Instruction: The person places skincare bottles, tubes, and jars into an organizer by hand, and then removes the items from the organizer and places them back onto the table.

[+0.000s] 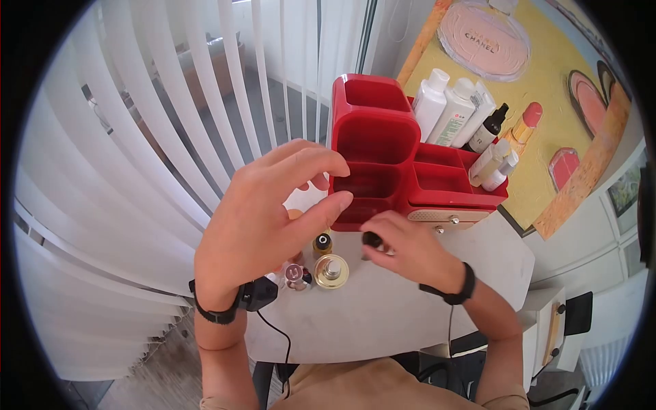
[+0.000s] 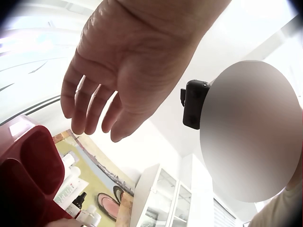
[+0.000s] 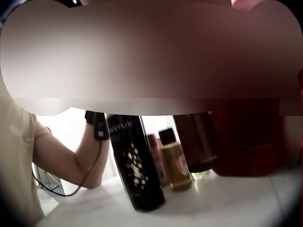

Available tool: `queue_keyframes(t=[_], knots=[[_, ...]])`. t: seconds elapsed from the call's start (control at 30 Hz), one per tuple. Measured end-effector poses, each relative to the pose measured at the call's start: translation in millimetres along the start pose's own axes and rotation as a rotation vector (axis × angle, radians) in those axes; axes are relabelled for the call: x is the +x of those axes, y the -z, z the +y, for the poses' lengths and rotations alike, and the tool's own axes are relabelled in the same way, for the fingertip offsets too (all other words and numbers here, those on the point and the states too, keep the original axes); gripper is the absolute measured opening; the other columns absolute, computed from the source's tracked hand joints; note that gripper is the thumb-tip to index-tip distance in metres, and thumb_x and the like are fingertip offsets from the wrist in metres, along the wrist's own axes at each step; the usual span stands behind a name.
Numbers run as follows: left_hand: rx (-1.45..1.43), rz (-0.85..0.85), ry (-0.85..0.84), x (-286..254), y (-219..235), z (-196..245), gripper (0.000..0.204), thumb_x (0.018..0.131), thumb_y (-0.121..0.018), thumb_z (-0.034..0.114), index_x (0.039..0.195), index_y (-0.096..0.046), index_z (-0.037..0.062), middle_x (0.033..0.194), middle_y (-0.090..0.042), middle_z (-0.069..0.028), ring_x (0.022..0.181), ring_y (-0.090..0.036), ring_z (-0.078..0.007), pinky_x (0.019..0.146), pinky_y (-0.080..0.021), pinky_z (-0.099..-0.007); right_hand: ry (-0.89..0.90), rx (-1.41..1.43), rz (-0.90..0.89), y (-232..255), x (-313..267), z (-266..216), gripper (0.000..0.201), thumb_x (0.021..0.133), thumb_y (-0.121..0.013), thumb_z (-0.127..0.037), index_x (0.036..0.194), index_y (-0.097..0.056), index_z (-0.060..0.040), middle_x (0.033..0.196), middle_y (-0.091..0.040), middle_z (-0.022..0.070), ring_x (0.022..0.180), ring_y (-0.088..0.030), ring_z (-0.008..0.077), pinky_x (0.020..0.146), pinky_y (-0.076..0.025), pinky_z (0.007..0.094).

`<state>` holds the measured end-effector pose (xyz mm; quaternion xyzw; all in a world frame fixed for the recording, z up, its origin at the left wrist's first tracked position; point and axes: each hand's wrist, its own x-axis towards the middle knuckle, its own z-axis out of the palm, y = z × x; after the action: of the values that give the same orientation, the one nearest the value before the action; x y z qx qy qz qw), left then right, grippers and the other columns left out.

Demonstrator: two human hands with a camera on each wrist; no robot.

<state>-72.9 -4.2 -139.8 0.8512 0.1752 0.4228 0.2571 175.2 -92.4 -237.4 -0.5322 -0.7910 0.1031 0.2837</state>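
My left hand (image 1: 263, 219) is raised in front of the red organizer (image 1: 377, 137), thumb and fingers apart with nothing between them. The left wrist view shows the same hand (image 2: 123, 71) with loosely bent fingers. Right of it and lower, my right hand (image 1: 413, 253) pinches a dark item by its black top (image 1: 372, 239). A black bottle with gold flecks (image 3: 135, 165) leans in the right wrist view, its upper part hidden by blur. Behind it are a yellow bottle with a black cap (image 3: 175, 165) and a brown bottle (image 3: 194, 142).
Small bottles, one with a round gold base (image 1: 331, 272) and one with a pinkish top (image 1: 294, 273), stand near my left wrist on the white table (image 1: 342, 335). White bottles (image 1: 430, 102) fill the organizer's back right. Blinds hang at left; a painting (image 1: 547, 116) leans behind.
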Motion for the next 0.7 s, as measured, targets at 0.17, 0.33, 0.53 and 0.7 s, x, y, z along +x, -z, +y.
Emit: queue_keyframes(t=[0.17,0.33,0.53,0.7], knots=[[0.022,0.012,-0.017,1,1,0,0.025,0.086,-0.078,0.011,0.107,-0.069,0.0020,0.101,-0.070,-0.0122,0.084,-0.067,-0.0249,0.075,-0.055,-0.0345,0.070,-0.136,-0.017,-42,15,21,0.039,0.092,-0.077,-0.024,0.125,-0.064,-0.0096,0.115,-0.064,0.0105,0.081,-0.072,0.0228,0.070,-0.058,0.0340],[-0.039,0.036,0.067,1,-2,6,0.026,0.080,-0.075,0.000,0.106,-0.069,-0.0006,0.100,-0.069,-0.0099,0.087,-0.064,-0.0201,0.080,-0.051,-0.0314,-0.029,-0.056,-0.004,-12,5,10,0.041,0.089,-0.079,-0.019,0.126,-0.065,-0.0091,0.115,-0.065,0.0092,0.079,-0.070,0.0194,0.070,-0.058,0.0331],[-0.023,0.017,0.067,1,-3,6,0.023,0.083,-0.076,0.003,0.105,-0.070,0.0008,0.100,-0.069,-0.0097,0.087,-0.066,-0.0203,0.075,-0.054,-0.0316,-0.176,-0.121,0.474,101,-21,28,0.037,0.087,-0.081,-0.010,0.120,-0.067,-0.0068,0.110,-0.066,0.0056,0.069,-0.060,0.0133,0.063,-0.051,0.0271],[-0.046,0.001,0.087,0,-3,8,0.024,0.082,-0.075,0.001,0.105,-0.069,0.0006,0.103,-0.069,-0.0103,0.088,-0.065,-0.0201,0.080,-0.053,-0.0315,-0.361,-0.388,0.667,169,-40,84,0.043,0.090,-0.076,-0.009,0.131,-0.061,-0.0057,0.083,-0.064,0.0035,0.067,-0.059,0.0101,0.062,-0.050,0.0278]])
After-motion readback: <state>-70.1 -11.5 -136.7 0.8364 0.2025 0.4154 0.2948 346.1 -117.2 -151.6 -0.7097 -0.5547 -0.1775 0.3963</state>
